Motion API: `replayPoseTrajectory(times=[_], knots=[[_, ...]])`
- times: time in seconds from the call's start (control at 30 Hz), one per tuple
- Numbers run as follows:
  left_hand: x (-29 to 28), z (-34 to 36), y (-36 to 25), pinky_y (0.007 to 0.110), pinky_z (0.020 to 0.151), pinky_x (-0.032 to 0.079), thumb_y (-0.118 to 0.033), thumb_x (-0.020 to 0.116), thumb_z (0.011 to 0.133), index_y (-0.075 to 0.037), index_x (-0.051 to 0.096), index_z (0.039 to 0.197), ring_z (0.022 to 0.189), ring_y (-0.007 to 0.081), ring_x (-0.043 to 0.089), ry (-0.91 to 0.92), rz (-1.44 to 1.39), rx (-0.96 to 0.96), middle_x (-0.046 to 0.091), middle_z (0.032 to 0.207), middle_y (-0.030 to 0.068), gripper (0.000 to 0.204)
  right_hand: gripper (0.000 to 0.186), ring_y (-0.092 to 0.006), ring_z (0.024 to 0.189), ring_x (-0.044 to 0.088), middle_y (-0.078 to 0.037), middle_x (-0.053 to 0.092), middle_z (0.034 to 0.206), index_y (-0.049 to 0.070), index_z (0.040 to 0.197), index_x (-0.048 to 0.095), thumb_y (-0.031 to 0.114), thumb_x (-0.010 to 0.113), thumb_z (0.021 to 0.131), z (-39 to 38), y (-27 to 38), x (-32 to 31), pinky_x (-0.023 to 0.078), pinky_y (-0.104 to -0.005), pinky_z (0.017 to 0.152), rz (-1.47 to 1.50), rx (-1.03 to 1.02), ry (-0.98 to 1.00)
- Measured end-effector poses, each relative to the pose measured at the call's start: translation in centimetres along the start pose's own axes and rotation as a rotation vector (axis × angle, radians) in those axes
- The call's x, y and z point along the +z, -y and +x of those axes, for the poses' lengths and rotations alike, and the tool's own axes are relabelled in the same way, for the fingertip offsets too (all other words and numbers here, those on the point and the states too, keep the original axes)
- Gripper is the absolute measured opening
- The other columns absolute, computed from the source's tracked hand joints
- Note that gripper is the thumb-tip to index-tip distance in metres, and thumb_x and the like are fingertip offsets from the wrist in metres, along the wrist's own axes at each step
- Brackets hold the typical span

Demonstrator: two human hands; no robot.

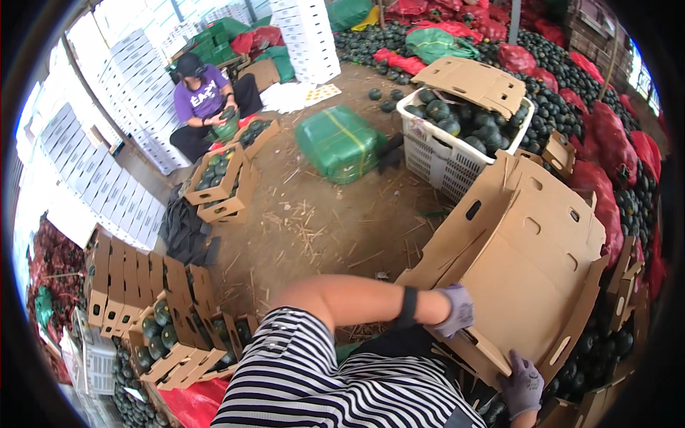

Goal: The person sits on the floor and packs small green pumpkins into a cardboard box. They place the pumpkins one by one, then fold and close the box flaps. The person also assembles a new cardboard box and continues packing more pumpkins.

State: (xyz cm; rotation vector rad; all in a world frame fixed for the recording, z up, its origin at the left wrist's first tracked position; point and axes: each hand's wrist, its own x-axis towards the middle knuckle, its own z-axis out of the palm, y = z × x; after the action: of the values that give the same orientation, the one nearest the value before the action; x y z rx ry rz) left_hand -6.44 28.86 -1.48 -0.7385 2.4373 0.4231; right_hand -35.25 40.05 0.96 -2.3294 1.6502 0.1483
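Note:
A large folded brown cardboard tray [535,257], open and shallow, lies at my right, with further sheets under it. My left hand [454,311], in a grey glove, reaches across from the left and grips its near left edge. My right hand [521,381], also gloved, holds the near edge lower down, below my left hand. Dark green round gourds [585,364] show beside and beneath the cardboard. My striped clothing fills the lower middle.
A crate of gourds [435,167], green wrapped bundle [335,143], and seated person [200,100] among gourd boxes [214,171] are ahead. Packed boxes [160,335] stand left, white box stacks [100,178] behind. Red sacks [599,143] and gourd heaps line the right. Straw litters the floor [285,228].

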Motion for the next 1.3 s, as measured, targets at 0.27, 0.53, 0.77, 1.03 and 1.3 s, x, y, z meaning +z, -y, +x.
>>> replayPoseTrajectory(times=[0.27,0.53,0.77,1.03,1.3], knots=[[-4.5,-5.3,2.5,0.047,0.112,0.041,-0.037,0.072,0.088,-0.010,0.064,0.137,0.138,0.0350,0.050,-1.135,-0.621,0.624,0.057,0.144,0.0152,0.056,0.039,-0.0448,0.087,0.069,-0.024,0.070,0.099,0.006,0.127,0.068,0.027,0.070,0.093,-1.3,-2.7,-4.6,0.055,-0.0441,0.074,0.161,-0.070,0.103],[-0.1,-2.7,12.6,0.038,0.124,0.022,-0.061,0.060,0.096,-0.011,-0.006,0.165,0.153,0.0290,0.027,-1.041,-1.495,0.279,0.020,0.169,0.0190,0.108,0.055,-0.0352,0.116,0.063,-0.017,0.065,0.126,0.004,0.134,0.060,0.011,0.068,0.080,-1.7,2.0,-1.3,0.051,-0.0385,0.102,0.434,-0.529,0.386],[-1.6,0.1,12.8,0.038,0.126,0.016,-0.065,0.058,0.095,-0.001,-0.005,0.163,0.157,0.0271,0.014,-0.839,-1.381,0.119,0.008,0.171,0.0186,0.113,0.038,-0.0328,0.120,0.060,-0.021,0.060,0.131,0.002,0.137,0.053,0.016,0.057,0.103,2.4,-8.9,-5.5,0.050,-0.0429,0.102,0.971,0.186,-0.869],[-2.3,-0.5,11.4,0.037,0.106,0.041,-0.041,0.052,0.106,-0.008,0.070,0.118,0.119,0.0233,0.057,-0.694,-1.562,0.371,0.060,0.130,0.0112,0.040,0.049,-0.0294,0.133,0.048,-0.016,0.048,0.145,0.004,0.148,0.042,0.014,0.057,0.102,6.9,-17.0,3.7,0.040,-0.0414,0.111,1.073,0.230,-0.716],[-1.3,0.3,10.6,0.040,0.109,0.045,-0.011,0.072,0.093,-0.008,0.036,0.156,0.130,0.0270,0.055,-1.350,-0.528,0.038,0.054,0.145,0.0156,0.073,0.062,-0.0259,0.146,0.036,-0.011,0.036,0.159,0.005,0.158,0.030,0.013,0.057,0.102,5.6,-13.5,3.2,0.030,-0.0399,0.120,0.804,0.146,-0.919]])
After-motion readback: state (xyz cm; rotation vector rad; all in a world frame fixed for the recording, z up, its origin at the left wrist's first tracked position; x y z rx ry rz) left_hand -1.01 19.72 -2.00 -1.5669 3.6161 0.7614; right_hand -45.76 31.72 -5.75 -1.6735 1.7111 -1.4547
